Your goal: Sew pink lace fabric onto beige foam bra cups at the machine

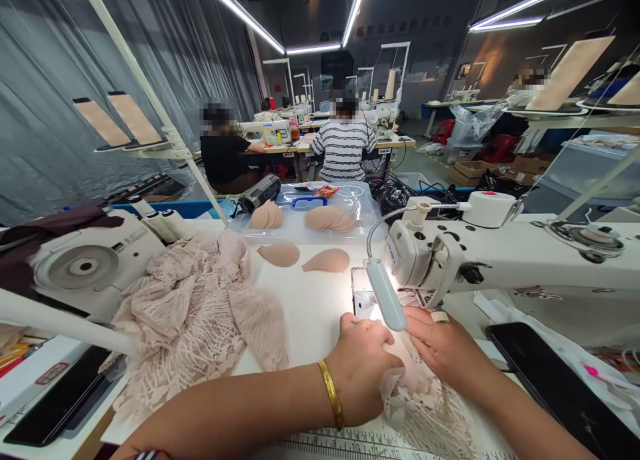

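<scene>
Beige lace fabric [430, 413] lies bunched at the front of the sewing machine [420, 247], part of it under my hands. My left hand [363, 363], with a gold bangle at the wrist, has its fingers curled and closed on the lace, close to the needle area. On the other side, my right hand [443, 343] lies on the same fabric with its fingers stretched out towards the needle area. A lit lamp [386, 297] on a bent neck hangs between the hands and hides the needle. Two beige teardrop-shaped pads [327, 261] rest on the table beyond.
A heap of beige lace [200, 300] covers the table's left. Behind stands a clear plastic box [293, 231] with stacks of beige pads [330, 219] on its lid. A black phone [555, 380] lies at the right. A ruler [345, 441] runs along the front edge. People sit at machines ahead.
</scene>
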{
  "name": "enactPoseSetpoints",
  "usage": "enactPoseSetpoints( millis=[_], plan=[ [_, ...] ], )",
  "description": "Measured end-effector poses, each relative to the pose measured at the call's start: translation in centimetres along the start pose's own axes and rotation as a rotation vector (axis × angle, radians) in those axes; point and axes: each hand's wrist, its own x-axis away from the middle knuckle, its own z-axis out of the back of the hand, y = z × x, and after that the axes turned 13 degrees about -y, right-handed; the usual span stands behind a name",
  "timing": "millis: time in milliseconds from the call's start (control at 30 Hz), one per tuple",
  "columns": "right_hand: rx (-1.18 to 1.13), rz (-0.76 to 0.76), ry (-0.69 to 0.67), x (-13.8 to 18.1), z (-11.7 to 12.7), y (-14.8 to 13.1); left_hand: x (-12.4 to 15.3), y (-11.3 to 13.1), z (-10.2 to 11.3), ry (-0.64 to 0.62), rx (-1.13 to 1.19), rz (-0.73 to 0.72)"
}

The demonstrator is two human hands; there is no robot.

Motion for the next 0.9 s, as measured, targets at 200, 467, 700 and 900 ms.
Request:
enactPoseSetpoints(
  millis=[200,467,700,900],
  plan=[
    [0.003,-0.063,-0.04,0.3,-0.6,0.2,-0.1,-0.4,-0.1,0.001,-0.001,-0.026],
    [0.036,-0.023,0.047,0.2,-1.3,0.9,-0.7,-1.8,1.7,-0.032,-0.181,-0.064],
    [0.069,-0.035,0.047,0.3,-1.3,0.9,-1.7,-4.0,3.8,-0.014,-0.321,-0.147],
    [0.025,0.123,-0.065,0.5,0.0,-0.2,-1.1,-4.1,4.4,-0.026,-0.369,-0.204]
  ],
)
